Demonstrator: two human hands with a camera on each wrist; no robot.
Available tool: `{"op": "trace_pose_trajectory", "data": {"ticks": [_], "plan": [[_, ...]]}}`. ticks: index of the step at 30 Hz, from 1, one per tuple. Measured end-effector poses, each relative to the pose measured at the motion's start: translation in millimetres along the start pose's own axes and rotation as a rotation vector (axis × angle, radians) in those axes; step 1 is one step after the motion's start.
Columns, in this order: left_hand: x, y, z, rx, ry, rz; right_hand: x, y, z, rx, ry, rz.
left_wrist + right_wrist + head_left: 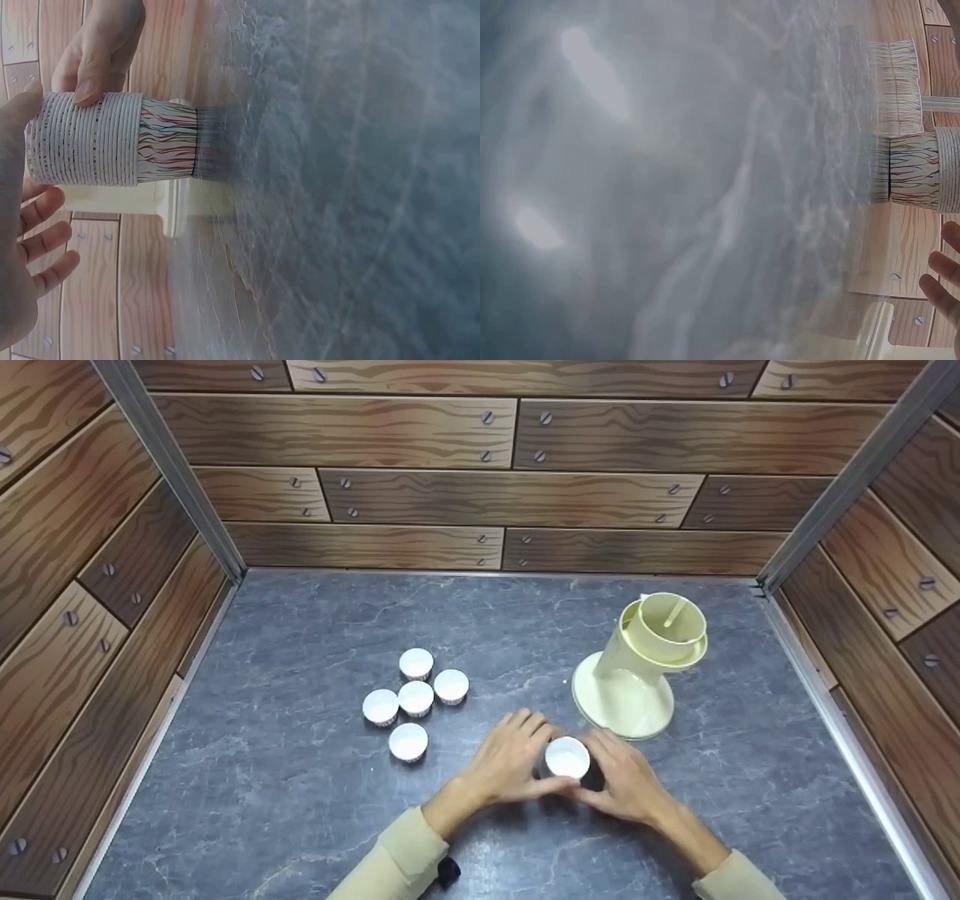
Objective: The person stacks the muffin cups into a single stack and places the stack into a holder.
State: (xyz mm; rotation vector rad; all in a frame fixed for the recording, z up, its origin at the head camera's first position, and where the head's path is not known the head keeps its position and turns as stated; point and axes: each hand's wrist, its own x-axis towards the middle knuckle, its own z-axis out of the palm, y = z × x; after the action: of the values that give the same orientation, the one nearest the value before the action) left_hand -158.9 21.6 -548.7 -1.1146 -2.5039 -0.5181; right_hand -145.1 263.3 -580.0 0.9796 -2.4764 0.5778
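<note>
An upright stack of nested white paper cups (567, 758) stands between both hands on the dark table; its lowest cup shows thin coloured wavy lines in the left wrist view. Around the stack's left side goes my left hand (517, 761), thumb along the near side and index finger behind. My right hand (626, 776) holds the opposite side, its thumb (88, 88) pressed on the stacked rims. The other fingers of each hand are spread away from the cups. Close behind the right hand is a cream plastic stand (624, 701) with a tilted cylindrical holder (671, 630).
Several separate white paper cups stand upright in a loose cluster left of the hands, including a front cup (409, 742) and a back cup (416, 664). Wood-patterned walls (360, 431) enclose the marbled table (300, 802). A small black object (448, 872) shows by the left sleeve.
</note>
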Motion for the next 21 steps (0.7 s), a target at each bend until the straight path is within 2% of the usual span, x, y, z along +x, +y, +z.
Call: {"op": "trace_pose_trajectory", "data": {"ticks": [11,21], "plan": [[-2.8,-0.8,-2.7,-0.003,0.004,0.007,-0.2,0.3,0.4,-0.006,0.000,-0.006],[-6.9,-5.1,-6.3,0.004,0.024,0.022,-0.2,-1.4,-1.5,-0.013,-0.018,0.031]]}}
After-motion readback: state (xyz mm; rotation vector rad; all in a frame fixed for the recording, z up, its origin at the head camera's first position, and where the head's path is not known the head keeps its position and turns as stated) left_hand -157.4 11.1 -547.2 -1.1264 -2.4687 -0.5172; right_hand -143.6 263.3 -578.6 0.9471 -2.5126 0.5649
